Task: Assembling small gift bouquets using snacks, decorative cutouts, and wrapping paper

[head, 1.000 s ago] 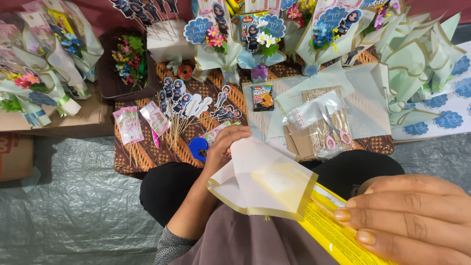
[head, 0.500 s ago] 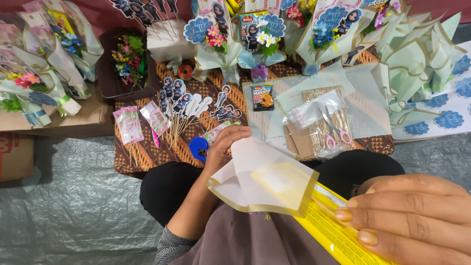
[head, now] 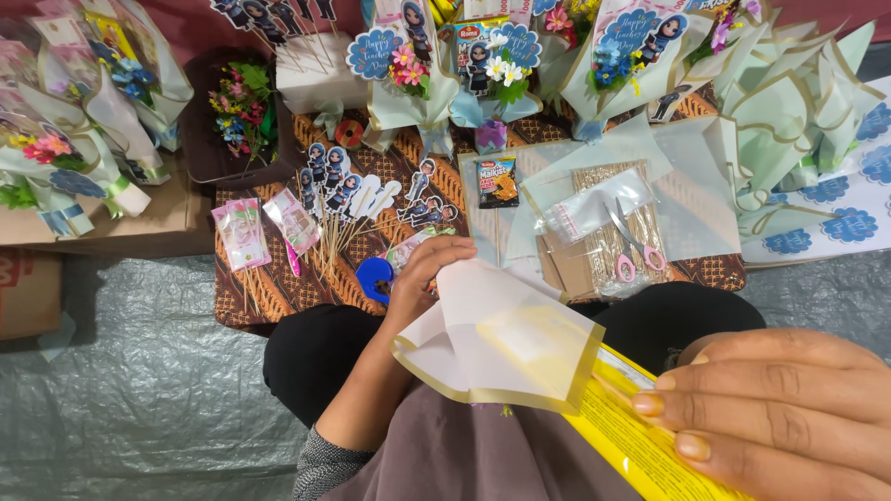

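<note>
Nothing has shifted noticeably since before. Left hand [head: 422, 278] fingers still curl over the far edge of the wrapping sheet [head: 501, 339], pinching it. Right hand [head: 775, 408] fingers, pressed together, clasp the yellow packet [head: 640, 445] tucked under the sheet's near end. Beyond the left fingertips lie stick toppers [head: 362, 199]; scissors [head: 636, 246] farther right.

Lying tilted across the lap: translucent white wrapping sheet [head: 506, 339], gold-edged, folding over one end of a yellow packet [head: 640, 445], touching it.
</note>
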